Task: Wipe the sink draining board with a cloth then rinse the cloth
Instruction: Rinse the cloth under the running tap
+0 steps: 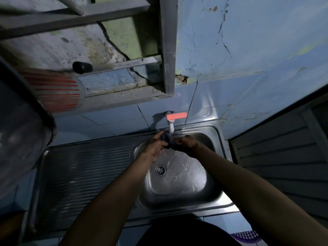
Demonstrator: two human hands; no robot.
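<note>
Dark navy cloth [167,142] under the tap. Tap [171,126] white with a salmon-red lever [176,115]. Sink basin [179,181] shiny grey steel, wet glints; left of it the draining board [85,176] is grey steel with parallel ridges. Above the tap, wall tiles [110,119] pale blue, painted wall [239,41] blue with dark cracks and greenish patches. Far left of the tap, a clear cup [58,91] with red stripes. Right of the basin, grey slatted panel [284,157].
</note>
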